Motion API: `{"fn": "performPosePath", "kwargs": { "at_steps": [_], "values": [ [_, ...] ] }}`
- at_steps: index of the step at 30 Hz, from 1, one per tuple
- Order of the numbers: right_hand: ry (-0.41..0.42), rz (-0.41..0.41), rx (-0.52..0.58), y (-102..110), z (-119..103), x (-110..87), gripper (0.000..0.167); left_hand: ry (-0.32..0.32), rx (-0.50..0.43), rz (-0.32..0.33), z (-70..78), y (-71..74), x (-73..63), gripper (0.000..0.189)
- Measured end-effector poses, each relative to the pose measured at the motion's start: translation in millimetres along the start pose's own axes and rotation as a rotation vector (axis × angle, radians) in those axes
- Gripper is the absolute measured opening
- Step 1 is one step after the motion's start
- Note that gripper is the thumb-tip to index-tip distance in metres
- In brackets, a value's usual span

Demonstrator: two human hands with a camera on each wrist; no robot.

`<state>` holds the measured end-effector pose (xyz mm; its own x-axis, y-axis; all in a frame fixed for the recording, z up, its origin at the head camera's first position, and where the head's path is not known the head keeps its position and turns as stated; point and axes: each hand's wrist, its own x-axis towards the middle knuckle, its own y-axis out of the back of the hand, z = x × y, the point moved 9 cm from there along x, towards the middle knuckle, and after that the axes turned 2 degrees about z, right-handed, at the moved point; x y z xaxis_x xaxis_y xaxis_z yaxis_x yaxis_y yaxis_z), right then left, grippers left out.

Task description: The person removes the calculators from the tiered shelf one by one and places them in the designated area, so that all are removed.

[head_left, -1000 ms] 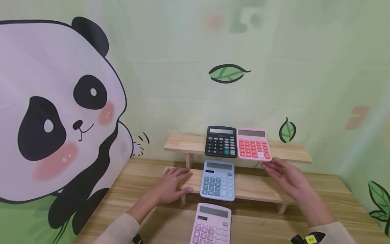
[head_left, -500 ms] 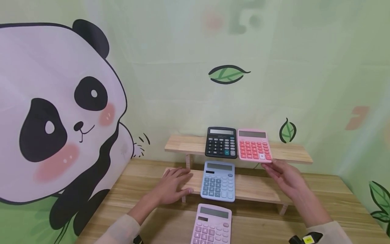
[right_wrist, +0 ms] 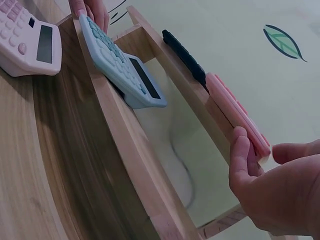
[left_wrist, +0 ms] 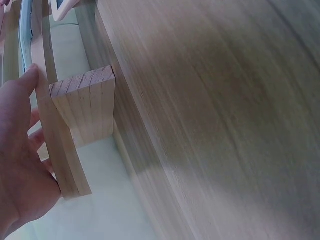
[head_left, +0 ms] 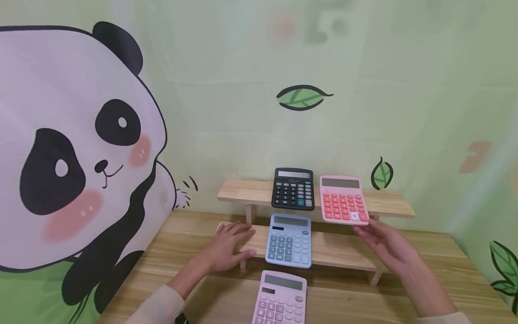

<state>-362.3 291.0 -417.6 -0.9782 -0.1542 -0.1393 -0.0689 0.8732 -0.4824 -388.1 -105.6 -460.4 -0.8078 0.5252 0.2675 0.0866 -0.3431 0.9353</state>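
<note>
And here's the coral-keyed pink calculator (head_left: 344, 200), at the front of the upper shelf (head_left: 247, 191), right of middle, its display end towards the wall and its keyed end out past the front edge of the wood. The right hand (head_left: 390, 247) has it by the near right corner, fingers beneath, thumb closed in at the edge: a pinch rather than a full grip. Just to its left, a narrow gap between them, sits the black calculator (head_left: 293, 189), also poking over the shelf's front.

Down a level now! The blue calculator (head_left: 288, 240) lies face up on the lower shelf (head_left: 344, 252), its near end hanging over the front. Beside it, the left hand (head_left: 228, 247) rests on that shelf's left end, fingers loosely spread, thumb against the front edge near the blue one, with no calculator in its hold.

Nearest of all, on the wood-grain tabletop (head_left: 352, 301), there's a pale pink calculator (head_left: 279, 297) with mauve number keys, its lower part cut off by the head view. Behind everything hangs a pale green backdrop (head_left: 230, 54), a big printed panda (head_left: 81, 135) filling the left side, a printed leaf (head_left: 303, 98) floating above the shelves.
</note>
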Motion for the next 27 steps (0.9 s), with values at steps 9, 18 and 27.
{"fn": "performPosePath", "kwargs": {
  "at_steps": [9, 18, 27],
  "values": [
    [-0.057, 0.079, 0.081, -5, 2, 13.3, 0.062, -0.007, 0.003, -0.002, 2.2, 5.7, 0.3, 0.069],
    [-0.052, 0.117, 0.113, -3, 4, 19.8, 0.068, -0.001, 0.0, -0.014, 2.2, 3.4, -0.3, 0.068],
    [0.02, 0.084, -0.096, -5, -3, 16.1, 0.069, 0.004, -0.013, -0.02, 2.9, 4.5, 0.3, 0.067]
  ]
}}
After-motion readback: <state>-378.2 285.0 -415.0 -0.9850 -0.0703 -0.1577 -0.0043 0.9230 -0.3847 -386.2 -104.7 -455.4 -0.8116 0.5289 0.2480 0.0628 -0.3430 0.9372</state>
